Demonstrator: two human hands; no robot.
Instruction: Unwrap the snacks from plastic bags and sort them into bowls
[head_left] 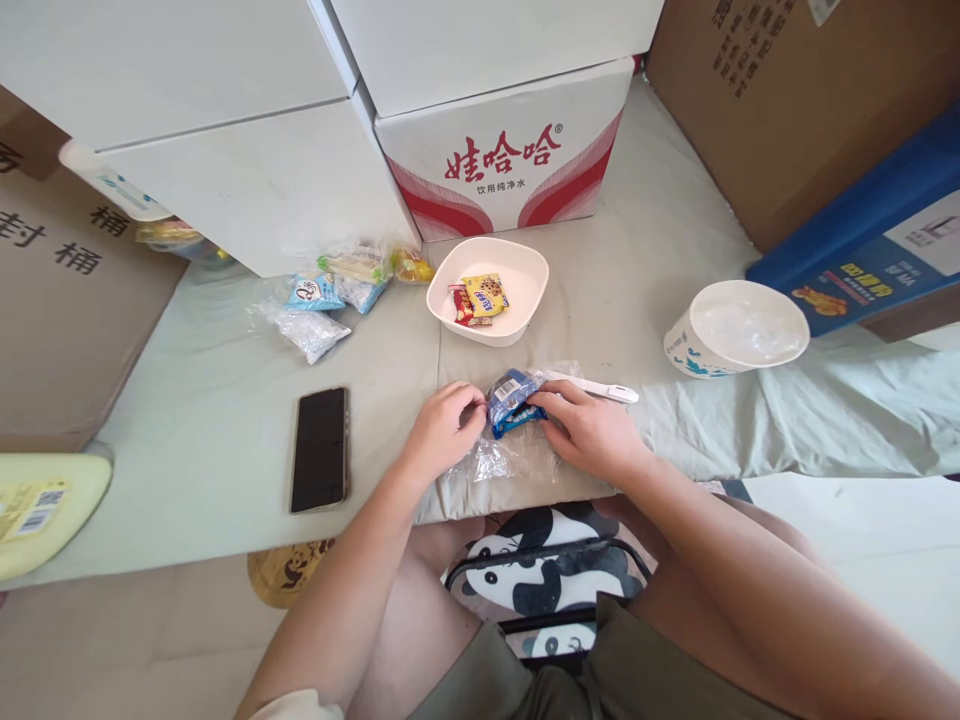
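Both hands meet over a small blue snack packet lying on a clear plastic bag near the front edge of the cloth-covered surface. My left hand pinches the packet's left end with fingers closed. My right hand grips its right side, fingers curled on it. Just behind the packet stands a white bowl with two small snack packets in it. A white pen-like stick lies right of the packet, by my right hand.
A black phone lies left of my hands. Several bagged snacks sit at the back left. A white paper tub stands to the right. Cardboard boxes wall the back and sides. A panda stool is between my knees.
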